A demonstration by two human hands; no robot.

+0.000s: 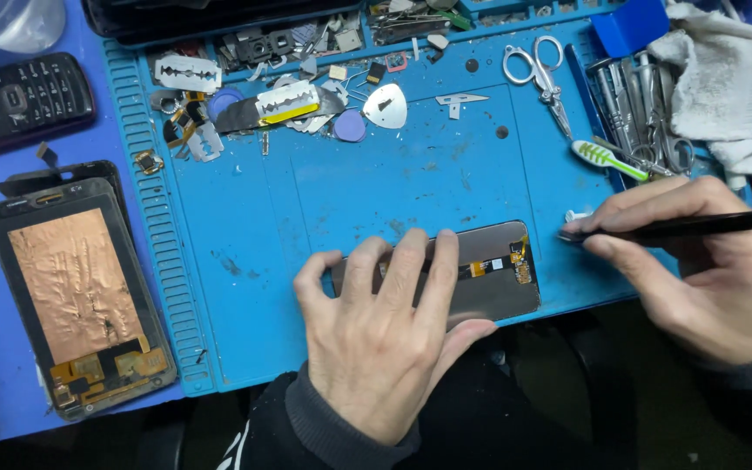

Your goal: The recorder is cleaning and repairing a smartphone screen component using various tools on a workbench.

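The left hand (385, 331) lies flat, palm down, fingers spread, pressing on a phone display panel (489, 270) which rests face down at the near edge of the blue silicone work mat (245, 252). The panel is a thin dark grey rectangle w/ smooth matte back; an orange flex cable (520, 261) w/ small gold contacts sits at its right end. About half of the panel is hidden under the hand.

The right hand (707, 270) is closed around a slim black tool (689, 226), pinched between thumb and forefinger like a pen. The tool tip points left, just beside the panel's far right corner, near a small white bit on the mat; I cannot tell if the tip touches anything.

The mat is rubbery, scuffed and stained, w/ ribbed grooves along its left side. At the far side lie razor blades (186, 71), a white guitar-pick-shaped opener (386, 106), a round purple disc (350, 127) and many small metal scraps. Steel scissors (543, 74) and a toothbrush w/ green-white handle (607, 159) lie far right, next to tweezers and a crumpled whitish cloth (724, 83).

Left of the mat, on a blue tabletop, lies another phone frame w/ wrinkled copper foil (67, 283) on its back, and further away a black keypad phone (19, 100).
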